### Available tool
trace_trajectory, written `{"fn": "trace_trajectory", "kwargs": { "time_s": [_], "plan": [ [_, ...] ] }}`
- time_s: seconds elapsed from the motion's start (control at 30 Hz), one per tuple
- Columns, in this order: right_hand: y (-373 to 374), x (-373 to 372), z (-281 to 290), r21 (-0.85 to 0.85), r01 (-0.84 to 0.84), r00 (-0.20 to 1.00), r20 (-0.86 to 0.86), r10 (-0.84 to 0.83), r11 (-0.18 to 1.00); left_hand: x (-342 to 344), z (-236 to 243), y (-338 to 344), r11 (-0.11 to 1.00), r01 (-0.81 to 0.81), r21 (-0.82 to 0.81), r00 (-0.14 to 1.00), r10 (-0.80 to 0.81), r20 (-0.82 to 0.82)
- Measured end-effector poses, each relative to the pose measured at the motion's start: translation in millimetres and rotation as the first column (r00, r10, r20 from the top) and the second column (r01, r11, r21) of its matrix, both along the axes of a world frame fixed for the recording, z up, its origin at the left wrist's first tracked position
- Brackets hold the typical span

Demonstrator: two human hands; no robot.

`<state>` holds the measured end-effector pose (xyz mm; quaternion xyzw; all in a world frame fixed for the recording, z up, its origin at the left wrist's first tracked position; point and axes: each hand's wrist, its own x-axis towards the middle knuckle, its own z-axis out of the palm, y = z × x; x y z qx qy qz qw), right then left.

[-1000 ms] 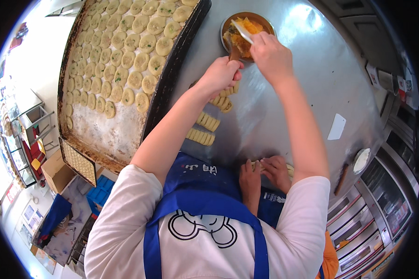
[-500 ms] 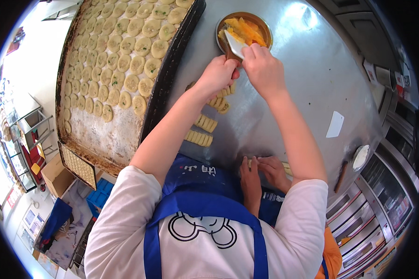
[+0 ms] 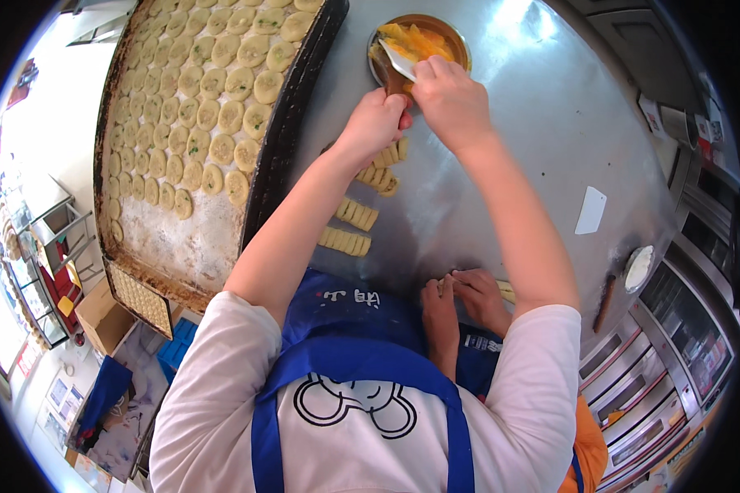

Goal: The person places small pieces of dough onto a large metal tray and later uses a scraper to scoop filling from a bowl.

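At the far edge of the metal table stands a round metal bowl (image 3: 467, 57) with a soft orange-yellow mass (image 3: 415, 39) in it. My right hand (image 3: 450, 103) is closed on a white dough scraper (image 3: 398, 60), whose blade reaches into the bowl. My left hand (image 3: 376, 127) is wrapped round the handle of a flat brown tool (image 3: 393, 80). This tool's far end lies at the bowl's left side, against or close under the scraper; its exact kind is unclear. Sliced rows of pale dough (image 3: 355, 214) lie on the table beside my left forearm.
A large dark-rimmed baking tray (image 3: 292, 115) of flat round dough pieces stands at left. Another white scraper (image 3: 589, 211) lies on the table (image 3: 510, 164) at right, near a bowl of white powder (image 3: 638, 269) and a rolling pin (image 3: 605, 302). A co-worker's hands (image 3: 460, 308) handle dough close by.
Both my hands have shifted slightly up and left in view, as has the whole scene. The scraper is now tilted flatter across the brown tool, and more of that tool shows.
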<state>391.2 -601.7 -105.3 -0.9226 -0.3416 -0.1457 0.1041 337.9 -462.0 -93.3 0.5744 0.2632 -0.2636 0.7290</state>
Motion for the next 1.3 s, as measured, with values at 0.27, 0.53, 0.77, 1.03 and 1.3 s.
{"fn": "trace_trajectory", "kwargs": {
  "time_s": [0.27, 0.53, 0.77, 1.03, 1.3],
  "plan": [
    [1.2, -1.7, -0.1, -0.008, 0.006, 0.999, -0.050, -0.006, 1.000, -0.7, 7.0, -1.5, 1.000, 0.015, 0.003, 1.000, -0.015, -0.023],
    [3.8, -2.8, -0.9, -0.008, 0.018, 0.998, -0.057, -0.019, 1.000, 0.0, 6.8, 1.0, 1.000, 0.009, 0.006, 1.000, -0.008, -0.030],
    [5.3, 1.1, -1.4, 0.093, 0.169, 0.976, -0.152, -0.154, 0.981, -3.1, -2.1, -4.8, 0.997, 0.047, 0.063, 0.998, -0.049, 0.031],
    [-16.4, 4.9, 25.1, 0.115, 0.123, 0.961, -0.260, -0.090, 0.986, -7.4, 5.5, 1.1, 0.995, -0.076, -0.068, 0.996, 0.072, -0.050],
    [-19.0, -27.5, 16.7, -0.019, -0.025, 1.000, -0.004, 0.025, 1.000, -1.2, 19.9, -1.4, 0.966, -0.153, -0.211, 0.985, 0.131, -0.112]
  ]
}}
